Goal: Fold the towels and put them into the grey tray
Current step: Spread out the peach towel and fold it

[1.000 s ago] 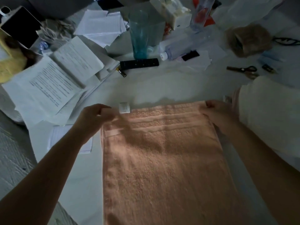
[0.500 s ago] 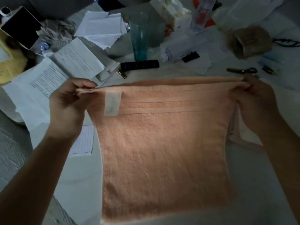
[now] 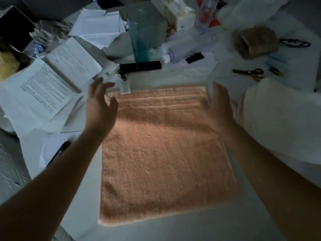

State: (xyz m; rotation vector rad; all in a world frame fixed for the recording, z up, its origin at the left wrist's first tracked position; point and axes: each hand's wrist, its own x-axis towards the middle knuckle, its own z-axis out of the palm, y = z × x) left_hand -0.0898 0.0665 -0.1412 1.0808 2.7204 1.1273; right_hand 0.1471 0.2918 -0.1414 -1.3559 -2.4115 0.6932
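Peach towel (image 3: 165, 153) lies flat on a white table (image 3: 173, 230), its near edge doubled over and its white label (image 3: 125, 88) poking out at the far left corner. Both of the person's hands are above its far end, fingers straight and spread, holding nothing. The left hand (image 3: 100, 108) is raised at the towel's left edge, fingertips (image 3: 99, 80) pointing away towards the label just beyond them; whether the palm brushes the cloth cannot be told. The right hand (image 3: 218, 108) sits at the right edge, slightly blurred, fingers extended over the striped border. Right of those fingers lies a white folded cloth (image 3: 281, 122). Beyond the fingertips of both hands are a black remote (image 3: 140, 66), a teal glass (image 3: 140, 40), a clear bottle (image 3: 184, 49) on its side and scissors (image 3: 250, 72). Left of the left fingers, printed papers (image 3: 48, 91) are heaped.
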